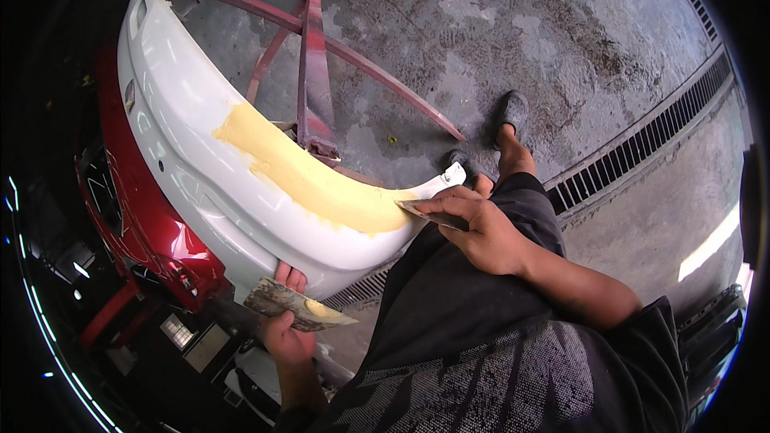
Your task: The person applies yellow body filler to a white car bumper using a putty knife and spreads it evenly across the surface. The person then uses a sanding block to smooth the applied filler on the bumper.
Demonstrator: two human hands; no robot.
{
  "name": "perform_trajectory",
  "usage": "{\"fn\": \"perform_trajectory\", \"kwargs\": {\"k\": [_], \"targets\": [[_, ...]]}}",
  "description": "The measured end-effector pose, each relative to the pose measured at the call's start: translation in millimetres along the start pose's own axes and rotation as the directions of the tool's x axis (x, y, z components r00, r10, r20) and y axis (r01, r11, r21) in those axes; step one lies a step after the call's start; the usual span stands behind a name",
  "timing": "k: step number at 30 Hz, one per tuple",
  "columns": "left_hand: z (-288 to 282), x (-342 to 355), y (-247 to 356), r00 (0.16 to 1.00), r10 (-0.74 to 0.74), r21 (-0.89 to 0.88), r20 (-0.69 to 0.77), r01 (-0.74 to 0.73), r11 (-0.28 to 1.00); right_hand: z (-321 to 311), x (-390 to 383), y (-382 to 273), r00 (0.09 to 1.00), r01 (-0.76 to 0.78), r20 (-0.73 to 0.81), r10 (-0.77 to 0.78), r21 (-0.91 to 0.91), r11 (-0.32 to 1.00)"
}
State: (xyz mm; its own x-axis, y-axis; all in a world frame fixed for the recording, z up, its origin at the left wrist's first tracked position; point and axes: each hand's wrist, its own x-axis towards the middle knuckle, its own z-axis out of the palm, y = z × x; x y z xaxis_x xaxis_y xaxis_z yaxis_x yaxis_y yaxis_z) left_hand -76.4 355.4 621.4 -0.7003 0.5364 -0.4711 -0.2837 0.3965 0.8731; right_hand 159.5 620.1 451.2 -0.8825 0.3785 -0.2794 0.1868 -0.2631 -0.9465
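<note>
Filler (pixel 309 176) already covers a broad yellow band across the white bumper (pixel 192 152). My right hand (pixel 481 228) pinches a spreader (pixel 421 211) at the band's near end; my left hand (pixel 287 333) grips a mixing board (pixel 297 305) under the bumper. Smoothing remains.

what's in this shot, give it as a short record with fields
setting: concrete floor with a drain grate
main thing: white bumper on a red metal stand
coating: yellow filler patch on the bumper
right hand: holds a spreader blade at the filler's edge
left hand: holds a mixing board with yellow filler on it, below the bumper
behind: red car
</note>
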Motion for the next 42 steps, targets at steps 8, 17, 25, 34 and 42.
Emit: {"fn": "perform_trajectory", "kwargs": {"k": [8, 17, 25, 34, 42], "targets": [[-2.6, 0.5, -0.8, 1.0, 0.005, 0.022, 0.012, -0.005, 1.0, -21.1, 13.1, 29.6, 0.997, -0.072, 0.018, 0.07, 0.112, 0.991], [-2.1, 0.3, 0.1, 1.0, -0.004, 0.036, -0.002, 0.004, 0.999, -12.8, 12.4, 21.3, 1.0, -0.014, -0.003, 0.014, -0.026, 1.0], [0.5, -1.7, 1.6, 1.0, -0.004, 0.012, -0.02, 0.004, 1.0, -3.9, 4.4, 22.1, 0.998, 0.043, -0.042, -0.046, -0.081, 0.996], [9.2, 0.1, 2.3, 0.999, -0.007, -0.023, -0.039, 0.006, 1.0, -5.9, -20.9, 30.3, 0.999, 0.011, -0.049, -0.008, 0.074, 0.997], [11.7, 1.3, 7.7, 0.999, -0.022, -0.035, -0.043, 0.02, 0.999, -20.5, 13.6, 28.7, 0.998, 0.065, -0.02, -0.064, 0.081, 0.995]]}}
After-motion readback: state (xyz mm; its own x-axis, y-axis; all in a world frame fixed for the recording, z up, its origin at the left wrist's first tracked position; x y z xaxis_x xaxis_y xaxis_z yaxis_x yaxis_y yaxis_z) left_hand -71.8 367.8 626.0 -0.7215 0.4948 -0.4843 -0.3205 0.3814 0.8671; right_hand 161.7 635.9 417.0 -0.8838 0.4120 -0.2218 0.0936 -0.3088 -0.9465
